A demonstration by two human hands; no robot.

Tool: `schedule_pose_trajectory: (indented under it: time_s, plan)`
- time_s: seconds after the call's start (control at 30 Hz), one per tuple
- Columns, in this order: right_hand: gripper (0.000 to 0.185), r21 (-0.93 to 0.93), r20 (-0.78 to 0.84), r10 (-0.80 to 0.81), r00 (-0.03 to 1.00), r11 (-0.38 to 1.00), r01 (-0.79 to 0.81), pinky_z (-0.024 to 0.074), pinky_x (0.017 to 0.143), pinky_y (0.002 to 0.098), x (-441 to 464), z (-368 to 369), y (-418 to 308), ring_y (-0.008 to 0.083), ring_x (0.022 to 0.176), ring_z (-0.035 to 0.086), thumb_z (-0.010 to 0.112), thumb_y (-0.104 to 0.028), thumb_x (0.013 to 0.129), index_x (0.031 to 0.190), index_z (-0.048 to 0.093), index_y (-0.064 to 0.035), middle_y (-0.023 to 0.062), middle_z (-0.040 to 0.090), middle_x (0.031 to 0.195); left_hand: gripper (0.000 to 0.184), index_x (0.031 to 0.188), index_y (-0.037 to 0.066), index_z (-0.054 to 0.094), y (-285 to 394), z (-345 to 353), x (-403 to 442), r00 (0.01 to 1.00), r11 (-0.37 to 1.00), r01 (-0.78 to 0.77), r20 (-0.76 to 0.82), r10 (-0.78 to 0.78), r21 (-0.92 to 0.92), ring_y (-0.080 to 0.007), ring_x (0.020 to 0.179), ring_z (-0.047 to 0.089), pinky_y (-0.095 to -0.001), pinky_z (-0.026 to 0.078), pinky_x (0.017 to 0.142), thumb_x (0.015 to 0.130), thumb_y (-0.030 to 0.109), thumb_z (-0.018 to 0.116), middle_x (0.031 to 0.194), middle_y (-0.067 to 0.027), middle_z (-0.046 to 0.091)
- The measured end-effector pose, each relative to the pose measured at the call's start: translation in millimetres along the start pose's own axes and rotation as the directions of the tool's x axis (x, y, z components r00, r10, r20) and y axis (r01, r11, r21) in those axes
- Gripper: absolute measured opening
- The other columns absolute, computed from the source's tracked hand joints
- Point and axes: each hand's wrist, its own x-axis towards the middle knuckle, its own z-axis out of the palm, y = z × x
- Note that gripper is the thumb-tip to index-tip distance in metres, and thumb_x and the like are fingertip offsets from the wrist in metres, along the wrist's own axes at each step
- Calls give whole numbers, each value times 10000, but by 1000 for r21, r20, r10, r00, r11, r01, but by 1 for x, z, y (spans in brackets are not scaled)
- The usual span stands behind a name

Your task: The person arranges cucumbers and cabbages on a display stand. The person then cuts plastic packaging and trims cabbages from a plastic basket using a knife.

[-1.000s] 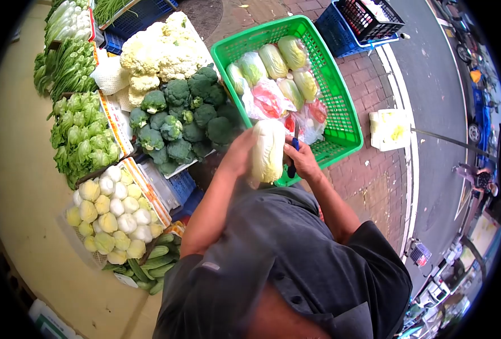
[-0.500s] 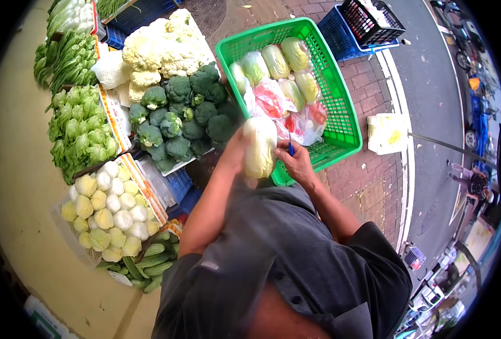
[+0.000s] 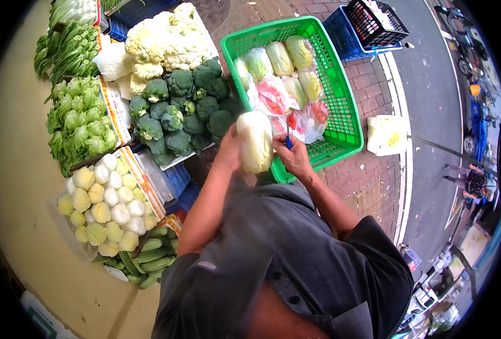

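Observation:
A pale napa cabbage [image 3: 255,142] is held up in front of my chest, close to the near left side of a green plastic crate [image 3: 349,121]. My left hand [image 3: 229,148] is wrapped around the cabbage's left side. In my right hand [image 3: 295,158] is a knife [image 3: 288,141] with a blue handle, its thin blade pointing away from me. The right fingertips are beside the cabbage's right edge; whether they touch it I cannot tell. Inside the crate lie several napa cabbages [image 3: 280,59] and red-and-white plastic bags [image 3: 273,100].
Broccoli [image 3: 180,83] and cauliflower [image 3: 168,40] are piled left of the crate. Further left are boxes of lettuce [image 3: 81,121], round white-and-yellow vegetables [image 3: 106,203] and long green gourds [image 3: 151,257]. Blue and black crates [image 3: 375,22] stand at upper right, near a white foam box [image 3: 387,135] by the road.
The cabbage and my left hand have shifted slightly left, and the cabbage has turned a little. My right hand stays beside it, with the knife more upright in view.

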Motion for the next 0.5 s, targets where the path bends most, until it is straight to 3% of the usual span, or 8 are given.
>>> schedule_pose_trajectory:
  time_s: [0.07,0.1,0.17,0.2,0.33,0.4,0.5]
  plan:
    - [202,38,-18,30,999,999,-29,513,690,254,1,-1,-1,73,790,593,671,-166,962,1069,677,5,13,661,897,607,1354,13,531,7,1,-3,996,992,66,63,-59,-104,-242,1063,670,-402,552,935,880,307,768,1222,-122,655]
    - [233,28,-23,0,1000,1000,1,499,639,249,4,2,2,68,703,565,656,-182,979,1116,664,6,0,633,842,662,1369,20,527,4,-6,-2,995,985,92,43,-86,-143,-262,1099,657,-428,537,966,857,352,785,1249,-127,649]
    - [265,150,85,150,985,975,-161,467,598,239,0,1,-17,60,632,519,653,-188,980,1157,645,10,-20,598,789,775,1398,35,518,-4,-25,0,990,965,138,7,-140,-223,-302,1171,632,-480,507,1028,811,443,817,1303,-138,637]
    - [283,203,142,220,965,948,-246,452,578,234,-3,2,-26,57,596,496,652,-191,981,1178,636,12,-29,580,762,792,1408,37,509,-3,-26,-3,992,964,125,13,-126,-235,-310,1183,626,-490,500,1037,821,490,789,1316,-146,628]
    - [349,265,215,195,957,931,-249,388,520,219,-6,8,-20,36,534,438,676,-196,961,1221,603,26,-57,527,682,868,1448,49,457,6,-20,-9,995,962,95,32,-89,-256,-322,1202,607,-489,500,1026,874,679,619,1336,-159,600]
    - [276,189,170,180,969,959,-211,390,523,220,-7,11,-32,46,550,466,704,-209,940,1132,648,-18,-46,556,709,952,1475,57,418,9,-21,-13,995,960,97,46,-88,-264,-323,1218,595,-485,501,1023,876,792,497,1369,-160,573]
    - [208,108,114,173,978,977,-186,398,526,229,-5,13,-39,55,569,488,714,-221,925,1041,673,-53,-42,576,736,946,1469,51,426,15,-18,-14,994,954,89,80,-68,-287,-324,1221,595,-488,500,1026,887,794,471,1366,-164,571]
